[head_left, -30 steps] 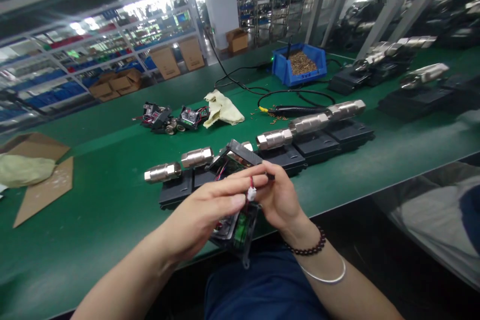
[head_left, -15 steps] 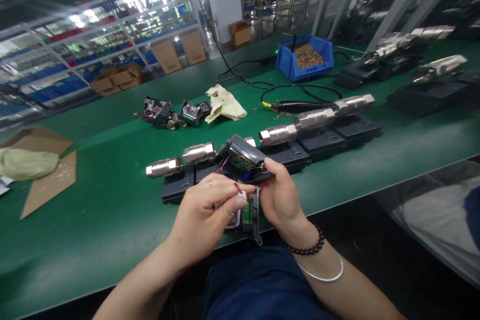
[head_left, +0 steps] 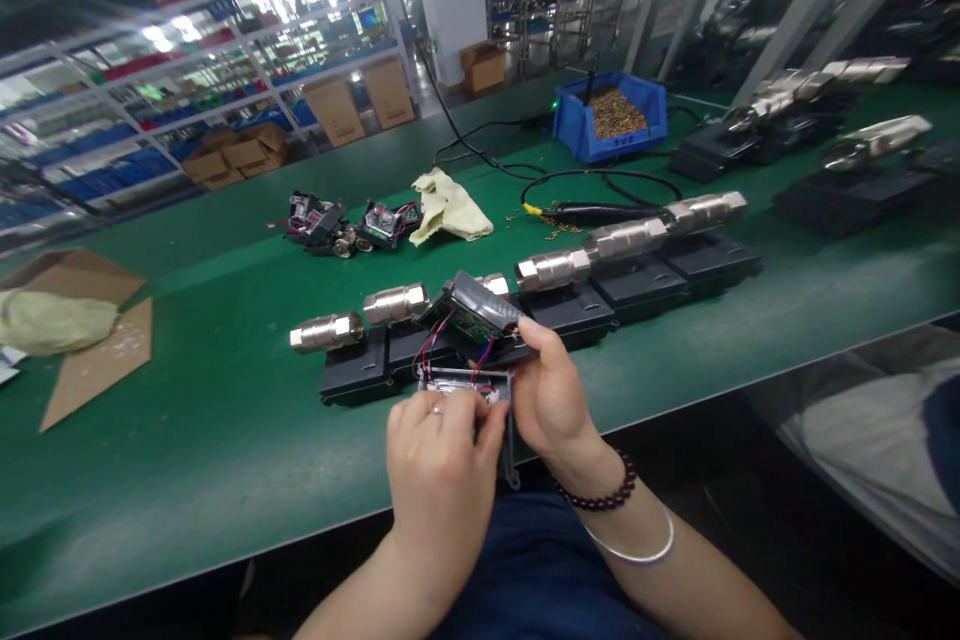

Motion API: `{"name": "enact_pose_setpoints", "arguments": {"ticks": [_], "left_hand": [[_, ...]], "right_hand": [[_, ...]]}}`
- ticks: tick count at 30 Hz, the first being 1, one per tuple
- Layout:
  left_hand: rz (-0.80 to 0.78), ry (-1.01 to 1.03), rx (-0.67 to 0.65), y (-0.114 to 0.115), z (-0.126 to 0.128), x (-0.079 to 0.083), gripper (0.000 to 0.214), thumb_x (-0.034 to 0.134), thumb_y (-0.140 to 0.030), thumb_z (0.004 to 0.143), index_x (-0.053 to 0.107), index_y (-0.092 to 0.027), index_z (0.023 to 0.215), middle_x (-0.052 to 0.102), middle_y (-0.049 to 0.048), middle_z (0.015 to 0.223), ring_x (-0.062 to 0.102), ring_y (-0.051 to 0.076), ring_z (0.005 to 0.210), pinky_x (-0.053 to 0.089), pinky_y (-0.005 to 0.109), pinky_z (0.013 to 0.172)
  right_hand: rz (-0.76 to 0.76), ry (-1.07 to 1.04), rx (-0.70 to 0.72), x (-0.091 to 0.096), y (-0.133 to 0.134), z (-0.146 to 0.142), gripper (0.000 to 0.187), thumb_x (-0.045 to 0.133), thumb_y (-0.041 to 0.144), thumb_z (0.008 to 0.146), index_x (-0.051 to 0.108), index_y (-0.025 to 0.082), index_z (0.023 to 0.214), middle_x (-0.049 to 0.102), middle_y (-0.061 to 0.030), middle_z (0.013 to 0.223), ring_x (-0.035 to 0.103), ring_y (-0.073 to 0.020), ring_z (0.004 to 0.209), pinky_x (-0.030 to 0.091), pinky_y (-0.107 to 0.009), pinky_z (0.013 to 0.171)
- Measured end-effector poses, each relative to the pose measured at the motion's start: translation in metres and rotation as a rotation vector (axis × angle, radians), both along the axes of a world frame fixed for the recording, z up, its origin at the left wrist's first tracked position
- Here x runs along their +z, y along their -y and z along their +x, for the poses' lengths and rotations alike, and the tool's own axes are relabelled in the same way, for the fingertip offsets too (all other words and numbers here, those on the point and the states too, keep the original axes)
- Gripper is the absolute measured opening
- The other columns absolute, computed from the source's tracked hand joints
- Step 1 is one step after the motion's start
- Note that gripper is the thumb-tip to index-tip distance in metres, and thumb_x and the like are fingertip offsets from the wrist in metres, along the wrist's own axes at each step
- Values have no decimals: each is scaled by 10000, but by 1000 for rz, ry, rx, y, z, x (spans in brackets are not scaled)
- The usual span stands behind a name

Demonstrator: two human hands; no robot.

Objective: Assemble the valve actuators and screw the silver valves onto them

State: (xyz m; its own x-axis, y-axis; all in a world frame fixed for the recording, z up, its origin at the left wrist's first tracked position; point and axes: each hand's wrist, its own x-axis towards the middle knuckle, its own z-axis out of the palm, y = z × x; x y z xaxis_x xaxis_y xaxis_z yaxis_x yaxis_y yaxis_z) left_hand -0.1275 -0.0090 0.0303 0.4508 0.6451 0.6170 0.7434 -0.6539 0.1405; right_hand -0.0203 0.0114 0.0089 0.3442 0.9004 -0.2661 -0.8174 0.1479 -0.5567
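My left hand [head_left: 442,455] reaches into an open dark grey housing [head_left: 512,450], its thumb and fingers pinched at a small white wire connector [head_left: 493,397]. Fingers partly hide the inside of the housing. My right hand [head_left: 553,390] is closed around the housing's right side, the thumb near the tilted cover [head_left: 480,305]. A circuit board shows inside that cover. Thin red and blue wires [head_left: 484,357] run between cover and housing. Right behind stands a row of closed black boxes [head_left: 356,367] with metal valve-like fittings [head_left: 326,332] on them.
Behind the row lie opened units [head_left: 315,225], a pale cloth [head_left: 450,208] and a black-handled tool with a cable [head_left: 607,212]. A blue bin [head_left: 611,135] holds many small brass-coloured screws. Cardboard [head_left: 105,360] lies at left; more boxes with fittings [head_left: 855,190] stand at right.
My left hand has moved down and turned over the housing, bringing the white connector lower inside it. The wires to the cover now show. My right hand keeps its hold, shifting slightly.
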Motion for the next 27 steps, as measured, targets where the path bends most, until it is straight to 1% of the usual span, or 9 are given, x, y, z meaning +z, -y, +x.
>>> {"name": "enact_pose_setpoints", "arguments": {"ticks": [4, 8, 11, 13, 17, 19, 22, 25, 27], "left_hand": [[65, 10, 13, 2, 4, -4, 146, 555, -193, 926, 626, -165, 802, 663, 21, 650, 566, 213, 652, 356, 320, 670], [97, -123, -30, 10, 6, -4, 185, 473, -101, 934, 649, -143, 896, 663, 37, 691, 554, 222, 679, 362, 327, 713], [104, -247, 1, 15, 8, -4, 238, 427, -50, 916, 640, -124, 991, 653, 44, 723, 555, 226, 706, 362, 333, 741], [98, -285, 24, 14, 10, -4, 221, 441, -54, 908, 637, -142, 957, 645, 40, 722, 553, 224, 709, 360, 331, 739], [97, -219, 48, 8, 12, -7, 184, 446, -106, 945, 625, -147, 951, 639, 26, 688, 558, 211, 687, 365, 326, 738], [104, -160, 31, 5, 11, -10, 166, 469, -126, 950, 633, -142, 965, 655, 26, 693, 567, 207, 691, 367, 328, 748], [87, -135, -11, 7, 8, -13, 163, 509, -117, 929, 666, -154, 949, 693, 34, 761, 576, 213, 747, 365, 339, 766], [57, -142, 7, 11, 5, -15, 212, 499, -98, 920, 692, -171, 967, 714, 51, 895, 574, 220, 844, 361, 348, 805], [56, -104, 29, 13, 3, -17, 222, 500, -101, 916, 700, -192, 948, 703, 49, 897, 567, 210, 825, 365, 346, 793]], "right_hand": [[18, 1, -6, 0, -1, 0, 232, 684, 411, 668, 677, 190, 738, 666, 11, 671, 623, -203, 756, 511, -351, 772], [20, 1, -17, 0, -2, -1, 251, 689, 409, 658, 693, 191, 782, 664, 15, 671, 627, -208, 743, 516, -358, 760], [16, 8, -12, 0, -2, -2, 238, 679, 410, 665, 687, 196, 769, 686, 3, 697, 633, -219, 761, 516, -367, 758], [18, 17, -11, -1, -2, -2, 238, 675, 413, 670, 686, 198, 771, 701, -5, 725, 637, -225, 788, 513, -370, 772], [55, 54, -16, -4, -1, -1, 234, 657, 427, 705, 679, 204, 771, 711, -11, 771, 641, -228, 842, 503, -370, 807], [78, 86, -25, -5, 0, -1, 249, 650, 435, 719, 683, 205, 806, 716, -16, 795, 642, -235, 868, 505, -374, 813], [94, 123, -27, -5, 3, -1, 293, 651, 441, 722, 697, 199, 880, 726, -26, 827, 649, -250, 897, 516, -379, 805], [66, 139, -9, -5, 6, -2, 316, 649, 455, 721, 704, 196, 894, 733, -33, 831, 660, -257, 877, 526, -384, 784], [62, 163, -16, -6, 7, -2, 325, 643, 460, 724, 709, 195, 900, 737, -38, 854, 664, -256, 867, 526, -393, 796]]}}
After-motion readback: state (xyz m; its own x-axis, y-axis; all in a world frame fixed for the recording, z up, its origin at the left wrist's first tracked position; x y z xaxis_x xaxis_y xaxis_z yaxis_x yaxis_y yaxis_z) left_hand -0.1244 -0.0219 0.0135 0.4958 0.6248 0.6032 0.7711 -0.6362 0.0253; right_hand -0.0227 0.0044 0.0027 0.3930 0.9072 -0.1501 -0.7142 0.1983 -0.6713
